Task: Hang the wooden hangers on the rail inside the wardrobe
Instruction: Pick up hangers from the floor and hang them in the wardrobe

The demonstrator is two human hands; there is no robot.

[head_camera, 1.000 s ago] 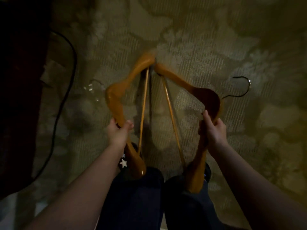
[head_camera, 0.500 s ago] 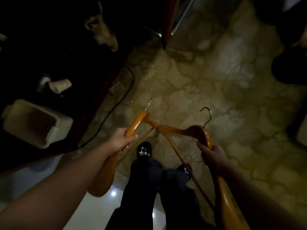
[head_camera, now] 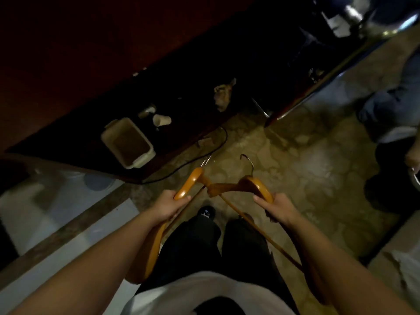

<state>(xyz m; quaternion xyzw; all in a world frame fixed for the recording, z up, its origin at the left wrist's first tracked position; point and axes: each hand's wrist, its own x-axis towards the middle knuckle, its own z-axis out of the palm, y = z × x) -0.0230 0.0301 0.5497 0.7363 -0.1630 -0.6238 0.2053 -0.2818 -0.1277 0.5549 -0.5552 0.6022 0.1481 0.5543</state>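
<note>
Left hand (head_camera: 168,206), grip round left hanger (head_camera: 189,181) — right hand (head_camera: 280,206), grip round right hanger (head_camera: 259,184)

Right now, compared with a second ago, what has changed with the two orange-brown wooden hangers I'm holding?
The left orange-brown wooden hanger and the right wooden hanger swung round: their metal hooks pointed sideways, now ahead. The view rose from patterned floor, so a pale rectangular plastic tub came into sight. Unchanged: the left hand and right hand each grip one hanger, tips meeting between them.
</note>
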